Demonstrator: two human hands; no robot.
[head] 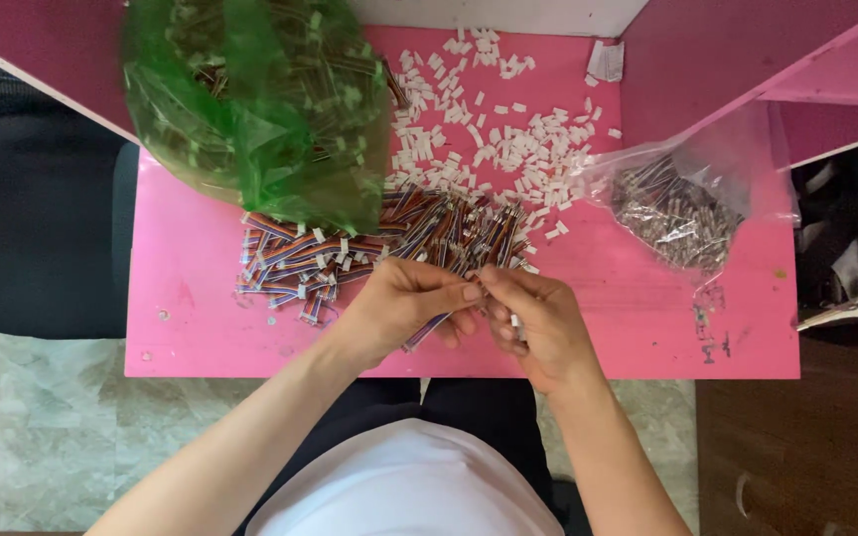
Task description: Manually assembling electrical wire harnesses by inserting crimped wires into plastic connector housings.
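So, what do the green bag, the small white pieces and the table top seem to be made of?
Green bag: thin plastic film, probably; it is see-through, creased and glossy.
Small white pieces: likely moulded plastic; matte, blocky, all alike. Too small to be sure.
Table top: a smooth pink coated or laminated board, it seems; flat, with a slight sheen and a few scuffs.

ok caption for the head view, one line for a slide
Two hands, left hand and right hand, pinch a striped wire lead over a pink table strewn with white connectors.
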